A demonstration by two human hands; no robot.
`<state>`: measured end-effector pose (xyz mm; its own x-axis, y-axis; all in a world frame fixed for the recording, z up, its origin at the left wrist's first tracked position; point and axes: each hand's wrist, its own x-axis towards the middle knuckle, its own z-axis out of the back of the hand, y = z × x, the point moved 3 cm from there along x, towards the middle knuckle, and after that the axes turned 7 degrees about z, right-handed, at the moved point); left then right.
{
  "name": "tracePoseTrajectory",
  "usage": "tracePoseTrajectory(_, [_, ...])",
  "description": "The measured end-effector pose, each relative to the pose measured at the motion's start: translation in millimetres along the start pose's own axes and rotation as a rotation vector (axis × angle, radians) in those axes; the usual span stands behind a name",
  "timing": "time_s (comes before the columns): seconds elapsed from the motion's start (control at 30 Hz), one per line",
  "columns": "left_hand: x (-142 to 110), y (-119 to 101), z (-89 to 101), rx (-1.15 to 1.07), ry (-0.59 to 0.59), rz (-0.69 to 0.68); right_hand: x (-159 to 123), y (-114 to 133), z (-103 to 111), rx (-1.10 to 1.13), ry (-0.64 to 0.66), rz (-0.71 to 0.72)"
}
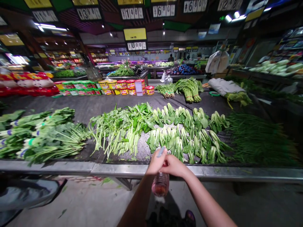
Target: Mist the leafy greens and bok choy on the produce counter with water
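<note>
At lower centre, your left hand (156,162) and right hand (174,165) meet, grips closed round the top of the bottle (160,185) — long axis running down-frame, both equally near.

Bottle (160,186) partly behind the hands (174,164)

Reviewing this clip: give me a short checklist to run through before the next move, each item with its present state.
1. Both hands in view: ok; the left hand and right hand meet at the bottle's top.
2. Bottle supported: ok; it is held at its top, though each hand's share of the grip is unclear.
3. Bottle closed: cannot tell; the hands hide most of its top.
4. A hand free: not ok; both are at the bottle.
5. Grey strip by the left thumb identified: cannot tell; too little detail.
</note>
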<state>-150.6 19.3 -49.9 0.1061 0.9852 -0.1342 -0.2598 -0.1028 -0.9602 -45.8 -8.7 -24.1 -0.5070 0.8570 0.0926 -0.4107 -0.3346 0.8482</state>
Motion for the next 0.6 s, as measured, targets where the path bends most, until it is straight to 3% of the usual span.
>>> tracePoseTrajectory(0.3, [10,12,38.3,0.017,-0.108,0.009,40,-3,-24,0.102,0.091,-0.012])
tracePoseTrajectory(0.6, [5,13,64.5,0.009,-0.233,0.025,59,-1,-45,0.206,0.157,0.022])
